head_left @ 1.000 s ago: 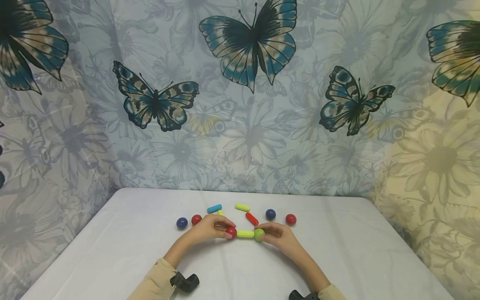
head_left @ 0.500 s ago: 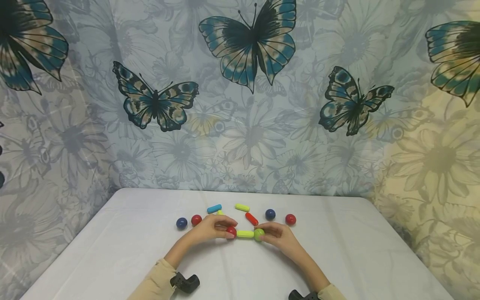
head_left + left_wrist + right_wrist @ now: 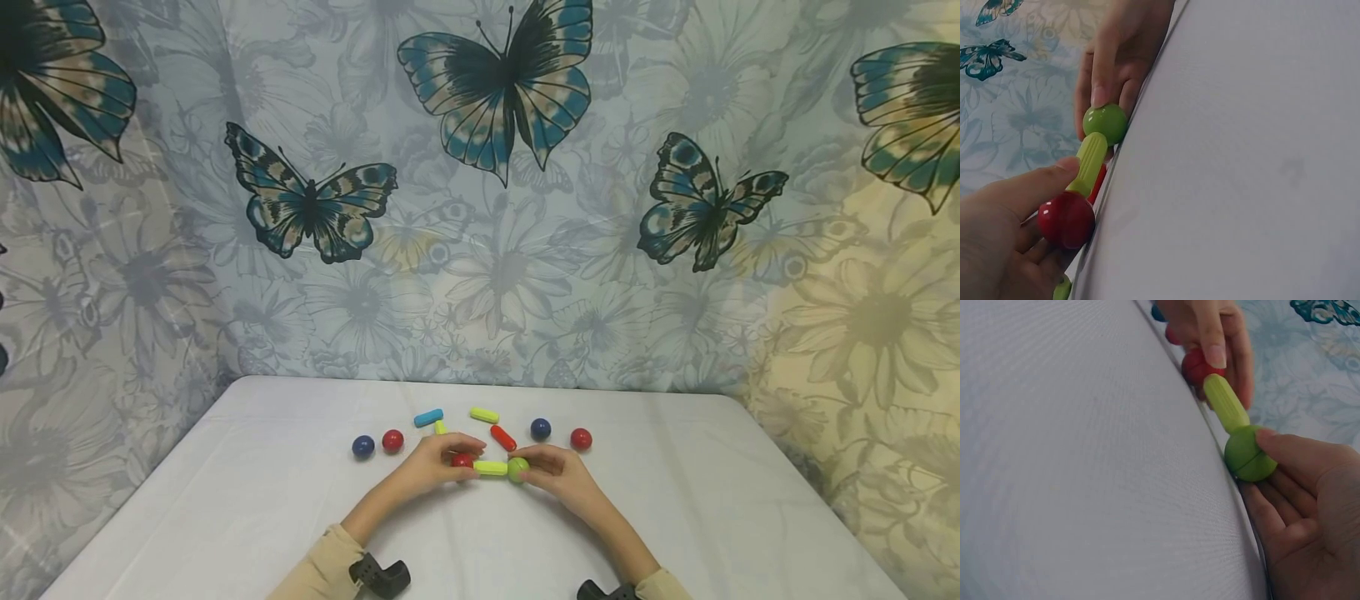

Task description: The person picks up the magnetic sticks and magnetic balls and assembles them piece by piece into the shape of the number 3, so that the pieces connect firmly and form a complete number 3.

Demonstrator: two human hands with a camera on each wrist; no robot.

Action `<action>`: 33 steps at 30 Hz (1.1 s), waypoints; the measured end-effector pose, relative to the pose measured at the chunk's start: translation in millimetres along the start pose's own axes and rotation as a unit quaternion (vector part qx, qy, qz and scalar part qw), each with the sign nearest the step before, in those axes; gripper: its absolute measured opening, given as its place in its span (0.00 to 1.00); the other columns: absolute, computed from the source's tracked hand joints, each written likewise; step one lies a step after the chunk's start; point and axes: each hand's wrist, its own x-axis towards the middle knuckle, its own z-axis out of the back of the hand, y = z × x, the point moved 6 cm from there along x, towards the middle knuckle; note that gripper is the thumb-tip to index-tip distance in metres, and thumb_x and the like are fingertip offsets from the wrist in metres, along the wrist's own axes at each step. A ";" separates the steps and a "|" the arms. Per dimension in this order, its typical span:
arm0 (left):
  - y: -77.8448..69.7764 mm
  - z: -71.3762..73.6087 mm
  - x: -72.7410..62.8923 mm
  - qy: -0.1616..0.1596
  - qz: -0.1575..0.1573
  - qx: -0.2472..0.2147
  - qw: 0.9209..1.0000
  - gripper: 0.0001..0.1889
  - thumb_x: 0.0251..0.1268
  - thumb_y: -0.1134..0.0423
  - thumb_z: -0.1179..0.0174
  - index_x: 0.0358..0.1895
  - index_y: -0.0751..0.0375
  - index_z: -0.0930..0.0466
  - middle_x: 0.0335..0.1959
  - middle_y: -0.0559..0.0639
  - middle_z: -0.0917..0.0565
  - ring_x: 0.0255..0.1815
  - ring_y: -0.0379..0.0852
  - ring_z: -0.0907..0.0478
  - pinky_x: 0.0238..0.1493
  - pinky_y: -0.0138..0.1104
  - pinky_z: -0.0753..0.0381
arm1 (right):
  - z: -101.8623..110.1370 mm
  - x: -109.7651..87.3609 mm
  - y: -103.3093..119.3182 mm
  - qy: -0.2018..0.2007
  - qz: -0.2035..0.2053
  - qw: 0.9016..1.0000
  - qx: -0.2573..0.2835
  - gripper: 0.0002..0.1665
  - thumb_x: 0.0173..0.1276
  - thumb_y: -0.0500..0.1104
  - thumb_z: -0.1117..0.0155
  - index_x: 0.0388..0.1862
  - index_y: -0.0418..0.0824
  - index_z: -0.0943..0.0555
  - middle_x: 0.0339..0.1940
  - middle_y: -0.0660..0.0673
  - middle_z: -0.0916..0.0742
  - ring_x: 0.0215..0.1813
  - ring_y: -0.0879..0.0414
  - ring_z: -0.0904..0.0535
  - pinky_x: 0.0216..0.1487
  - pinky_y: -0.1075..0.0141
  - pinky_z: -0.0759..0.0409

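Observation:
A yellow-green rod (image 3: 491, 468) joins a red ball (image 3: 1066, 220) at its left end and a green ball (image 3: 517, 469) at its right end. My left hand (image 3: 433, 463) curls round the red ball. In the left wrist view its thumb reaches past the ball and its tip lies by the rod, while the other fingers are behind the ball. With thumb and fingers, my right hand (image 3: 558, 472) pinches the green ball (image 3: 1250, 454), seen closely in the right wrist view. Part of the red ball is hidden by the left fingers.
Behind the hands lie a blue rod (image 3: 428, 417), a yellow-green rod (image 3: 484, 414), a red rod (image 3: 503, 437) and another yellow-green rod (image 3: 440, 427). Blue (image 3: 363, 447) and red (image 3: 393, 441) balls are at left, blue (image 3: 541, 429) and red (image 3: 581, 439) balls at right.
My left hand has shifted slightly right along the red ball, its fingertips now over the rod's left end. The right hand, rod and green ball stay put.

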 end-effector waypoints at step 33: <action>0.6 -6.6 0.7 -0.038 0.002 0.050 0.998 0.12 0.60 0.60 0.33 0.47 0.43 0.14 0.46 0.39 0.13 0.54 0.36 0.20 0.61 0.30 0.24 | 10.2 4.2 4.1 -0.074 -0.009 0.997 -0.015 0.18 0.63 0.48 0.30 0.50 0.44 0.15 0.50 0.45 0.11 0.58 0.52 0.18 0.55 0.70 0.18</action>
